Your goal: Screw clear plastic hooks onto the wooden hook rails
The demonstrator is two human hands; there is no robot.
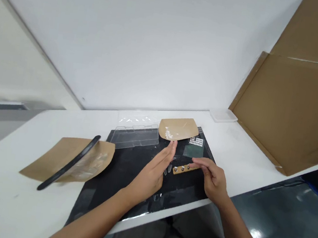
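Note:
My left hand [152, 174] is held edge-down over the black mat [128, 181], its fingers stretched out and no object visible in it. Just right of it lie a few small clear nail-tip-shaped pieces [169, 168]. A narrow tan strip [180, 170] with several small metal studs rests on the mat between my hands. My right hand [212, 177] reaches over the strip's right end with extended fingers; whether they touch it I cannot tell. Behind the strip are a dark green sheet [193, 151] and a sheet of white round dots [196, 141].
A cardboard tray [181, 126] with small white pieces stands at the back, beside a clear compartment box [136, 136]. On the left, a larger cardboard tray [53, 152] holds clear plastic and a black curved bar [69, 164]. A translucent lid [223, 116] and large cardboard box [297, 101] are right.

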